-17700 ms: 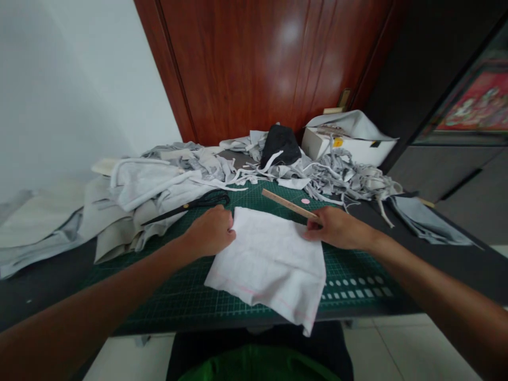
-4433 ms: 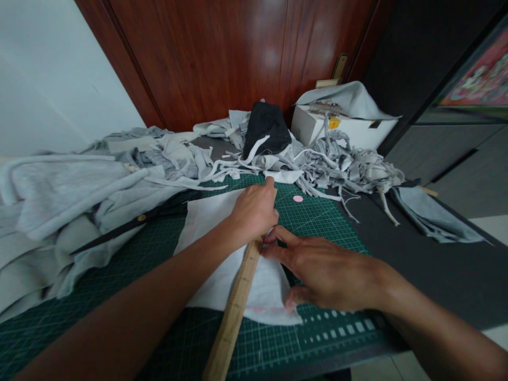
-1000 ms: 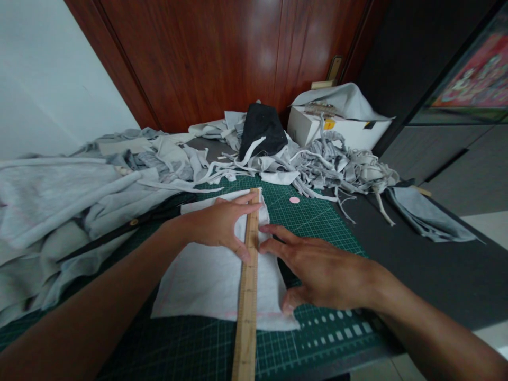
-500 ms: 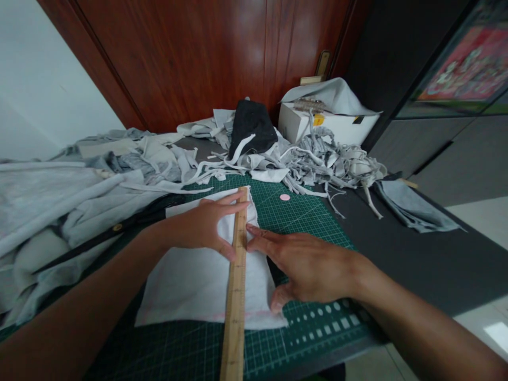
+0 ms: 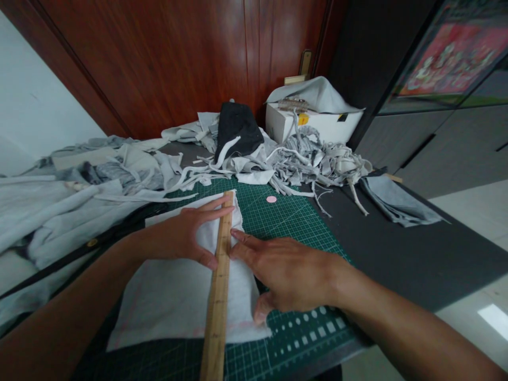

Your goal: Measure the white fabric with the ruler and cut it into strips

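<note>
I see left hand (image 5: pixel 184 234) spread, pinning ruler (image 5: pixel 218 291) on white cloth (image 5: pixel 170 296); right hand (image 5: pixel 289 272), fingers apart, touching cloth, likely against slip.

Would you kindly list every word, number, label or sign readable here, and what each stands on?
No text can be read.
Wooden ruler: markings too small to read.
White box: yellow and black patches, nothing legible.
Green cutting mat: grid and printed shapes, nothing legible.
Red picture: too blurred.
</note>
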The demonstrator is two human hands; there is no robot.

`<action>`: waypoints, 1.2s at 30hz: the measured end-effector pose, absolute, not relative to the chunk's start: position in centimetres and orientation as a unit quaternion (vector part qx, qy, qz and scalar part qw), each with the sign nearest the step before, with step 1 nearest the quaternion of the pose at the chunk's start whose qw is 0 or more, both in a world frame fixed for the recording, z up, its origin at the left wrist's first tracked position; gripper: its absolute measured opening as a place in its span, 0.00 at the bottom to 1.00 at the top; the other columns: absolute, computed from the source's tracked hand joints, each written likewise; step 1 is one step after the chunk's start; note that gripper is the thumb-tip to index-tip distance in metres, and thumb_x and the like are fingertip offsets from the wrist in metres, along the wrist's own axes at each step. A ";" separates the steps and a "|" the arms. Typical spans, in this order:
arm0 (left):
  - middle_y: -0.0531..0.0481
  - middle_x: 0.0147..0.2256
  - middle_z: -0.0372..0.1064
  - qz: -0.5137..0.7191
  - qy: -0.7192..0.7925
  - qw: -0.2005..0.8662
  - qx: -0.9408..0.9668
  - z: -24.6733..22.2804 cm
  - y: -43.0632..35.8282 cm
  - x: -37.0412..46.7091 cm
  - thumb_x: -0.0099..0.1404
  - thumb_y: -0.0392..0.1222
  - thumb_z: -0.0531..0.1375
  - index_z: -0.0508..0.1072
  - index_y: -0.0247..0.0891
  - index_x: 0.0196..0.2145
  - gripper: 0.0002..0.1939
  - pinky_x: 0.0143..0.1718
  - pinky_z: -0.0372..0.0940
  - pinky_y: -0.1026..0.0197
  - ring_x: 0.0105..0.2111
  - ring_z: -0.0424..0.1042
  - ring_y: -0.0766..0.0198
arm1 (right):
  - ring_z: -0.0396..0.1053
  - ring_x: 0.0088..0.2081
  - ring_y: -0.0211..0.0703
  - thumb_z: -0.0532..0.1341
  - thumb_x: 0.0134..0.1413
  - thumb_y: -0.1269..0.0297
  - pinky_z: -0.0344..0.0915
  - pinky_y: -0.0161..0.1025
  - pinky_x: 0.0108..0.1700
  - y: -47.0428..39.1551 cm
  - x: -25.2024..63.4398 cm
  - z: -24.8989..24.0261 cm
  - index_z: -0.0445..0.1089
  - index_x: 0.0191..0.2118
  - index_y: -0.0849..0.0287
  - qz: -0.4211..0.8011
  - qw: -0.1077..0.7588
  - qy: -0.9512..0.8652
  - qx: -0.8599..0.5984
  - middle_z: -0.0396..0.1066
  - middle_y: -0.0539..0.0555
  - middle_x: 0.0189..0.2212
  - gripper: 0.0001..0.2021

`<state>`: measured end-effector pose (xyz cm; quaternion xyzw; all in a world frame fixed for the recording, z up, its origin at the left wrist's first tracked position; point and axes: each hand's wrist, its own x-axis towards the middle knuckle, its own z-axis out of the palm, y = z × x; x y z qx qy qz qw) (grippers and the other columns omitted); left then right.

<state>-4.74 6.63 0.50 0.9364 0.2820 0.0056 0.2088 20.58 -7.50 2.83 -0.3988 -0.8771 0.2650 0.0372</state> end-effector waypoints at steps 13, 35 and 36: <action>0.42 0.78 0.34 -0.009 0.326 0.187 0.927 0.7 5.2 -3.8 0.47 0.74 0.73 0.51 0.51 0.76 0.66 0.75 0.40 0.41 0.76 0.39 0.38 | 0.66 0.67 0.72 0.78 0.47 0.66 0.69 0.57 0.63 -8.5 20.1 3.0 0.44 0.78 0.71 0.282 0.035 -0.855 -0.433 0.47 0.79 0.74 0.60; 0.37 0.77 0.36 0.030 0.347 0.194 0.917 0.4 5.6 -2.6 0.48 0.69 0.75 0.55 0.42 0.75 0.65 0.74 0.38 0.41 0.76 0.41 0.40 | 0.71 0.62 0.75 0.77 0.50 0.65 0.71 0.60 0.60 -9.4 19.8 3.1 0.42 0.78 0.73 0.272 0.006 -0.839 -0.471 0.60 0.80 0.70 0.59; 0.37 0.77 0.36 0.030 0.347 0.196 0.917 0.3 5.7 -2.6 0.47 0.70 0.75 0.55 0.42 0.75 0.66 0.74 0.37 0.41 0.76 0.41 0.39 | 0.71 0.62 0.74 0.77 0.50 0.65 0.72 0.60 0.59 -9.4 19.8 3.1 0.42 0.78 0.73 0.273 0.005 -0.836 -0.476 0.62 0.80 0.68 0.59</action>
